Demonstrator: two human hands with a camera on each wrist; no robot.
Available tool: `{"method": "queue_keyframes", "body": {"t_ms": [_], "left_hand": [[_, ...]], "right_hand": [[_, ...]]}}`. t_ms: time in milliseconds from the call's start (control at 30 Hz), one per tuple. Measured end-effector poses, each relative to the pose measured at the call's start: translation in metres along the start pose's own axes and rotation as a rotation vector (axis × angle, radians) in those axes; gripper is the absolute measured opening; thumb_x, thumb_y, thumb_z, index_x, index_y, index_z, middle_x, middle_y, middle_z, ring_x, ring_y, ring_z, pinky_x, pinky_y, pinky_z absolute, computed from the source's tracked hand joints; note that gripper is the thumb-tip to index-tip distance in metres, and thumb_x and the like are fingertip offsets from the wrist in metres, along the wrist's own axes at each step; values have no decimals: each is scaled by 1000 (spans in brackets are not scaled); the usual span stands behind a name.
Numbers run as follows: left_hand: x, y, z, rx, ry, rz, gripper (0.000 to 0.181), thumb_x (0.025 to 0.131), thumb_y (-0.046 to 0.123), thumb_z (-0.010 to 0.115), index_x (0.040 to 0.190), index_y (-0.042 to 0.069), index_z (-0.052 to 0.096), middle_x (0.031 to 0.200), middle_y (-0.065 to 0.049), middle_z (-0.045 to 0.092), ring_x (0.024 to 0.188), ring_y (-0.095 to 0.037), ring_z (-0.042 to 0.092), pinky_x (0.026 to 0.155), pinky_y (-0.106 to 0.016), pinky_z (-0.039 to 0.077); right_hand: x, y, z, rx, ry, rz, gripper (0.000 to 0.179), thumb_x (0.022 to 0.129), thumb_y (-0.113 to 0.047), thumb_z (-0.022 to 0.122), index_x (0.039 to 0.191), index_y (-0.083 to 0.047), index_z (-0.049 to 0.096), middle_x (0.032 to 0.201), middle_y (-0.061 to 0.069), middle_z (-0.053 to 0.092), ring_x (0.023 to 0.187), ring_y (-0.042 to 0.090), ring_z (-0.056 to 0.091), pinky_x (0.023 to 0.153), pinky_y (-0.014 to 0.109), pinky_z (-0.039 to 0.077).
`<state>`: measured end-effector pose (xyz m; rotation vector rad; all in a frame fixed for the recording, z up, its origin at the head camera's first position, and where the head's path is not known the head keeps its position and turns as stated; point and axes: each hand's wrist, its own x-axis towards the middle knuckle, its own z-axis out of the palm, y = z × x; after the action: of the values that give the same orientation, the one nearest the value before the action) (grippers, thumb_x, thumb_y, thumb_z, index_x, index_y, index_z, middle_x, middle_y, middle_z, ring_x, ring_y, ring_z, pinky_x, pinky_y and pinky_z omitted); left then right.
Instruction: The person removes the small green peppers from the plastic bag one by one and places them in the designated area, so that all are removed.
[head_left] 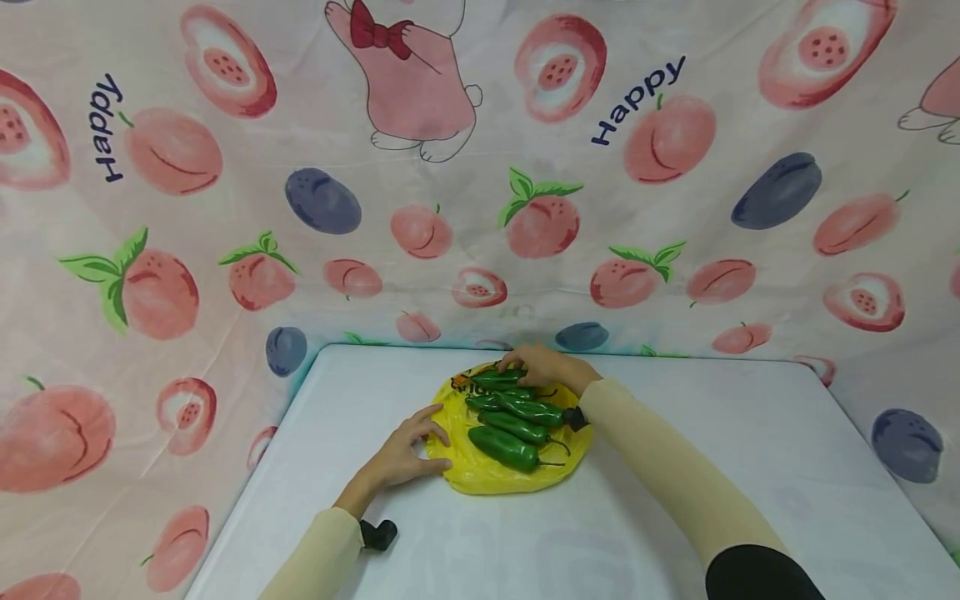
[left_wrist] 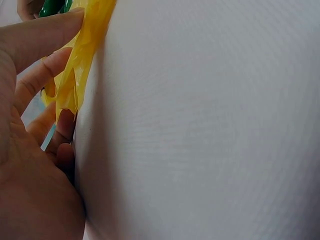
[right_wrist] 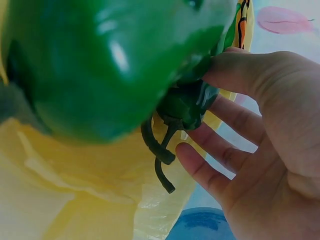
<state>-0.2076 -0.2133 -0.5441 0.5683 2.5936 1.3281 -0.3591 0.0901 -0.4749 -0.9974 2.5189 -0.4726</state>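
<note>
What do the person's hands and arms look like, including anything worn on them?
The left hand and right hand are bare, without gloves. Both arms have long, pale yellow sleeves. A small black device sits at the left wrist and another at the right. A rounded black patch covers part of the right sleeve.

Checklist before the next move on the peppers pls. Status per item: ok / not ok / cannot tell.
1. Green peppers on the yellow plastic bag: ok, those visible lie on it.
2. Bag resting on the white table: ok.
3. Left hand at the bag: ok, touching its left edge.
4. Right hand at the far peppers: ok, thumb and fingers around that end of the group.
5. Right-hand grip firm: cannot tell.
6. Peppers spaced apart: not ok, several are bunched together.
</note>
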Motion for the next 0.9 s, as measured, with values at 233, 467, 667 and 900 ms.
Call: {"method": "queue_keyframes", "body": {"t_ms": [233, 467, 667, 900], "left_hand": [[1, 0, 0, 4, 1, -13, 24, 83, 30, 86, 100, 26, 70, 165, -7, 33, 153, -40, 22, 119, -70, 16], [-1, -1, 1, 8, -5, -19, 23, 84, 31, 85, 100, 27, 69, 165, -8, 33, 153, -41, 22, 118, -71, 15], [-1, -1, 2, 13, -2, -12, 24, 83, 31, 86, 100, 26, 69, 165, -9, 33, 153, -42, 21, 118, -71, 15], [-1, 0, 1, 11, 6, -25, 23, 83, 29, 86, 100, 26, 70, 165, -7, 34, 153, -40, 21, 118, -70, 15]], "right_hand": [[-4, -3, -3, -3, 9, -7, 38, 98, -4, 69, 133, -16, 67, 134, 15, 63, 125, 36, 59, 100, 48, 52], [-5, -5, -5, -20, 9, -7, 36, 97, -6, 71, 130, -18, 69, 132, 13, 64, 122, 33, 59, 99, 47, 52], [-9, -7, -11, -19, 15, -10, 36, 96, -5, 71, 130, -18, 69, 132, 13, 64, 123, 34, 59, 100, 49, 52], [-16, -8, -21, -14, 34, -28, 37, 95, -6, 73, 129, -19, 70, 130, 12, 66, 122, 33, 60, 96, 47, 54]]}}
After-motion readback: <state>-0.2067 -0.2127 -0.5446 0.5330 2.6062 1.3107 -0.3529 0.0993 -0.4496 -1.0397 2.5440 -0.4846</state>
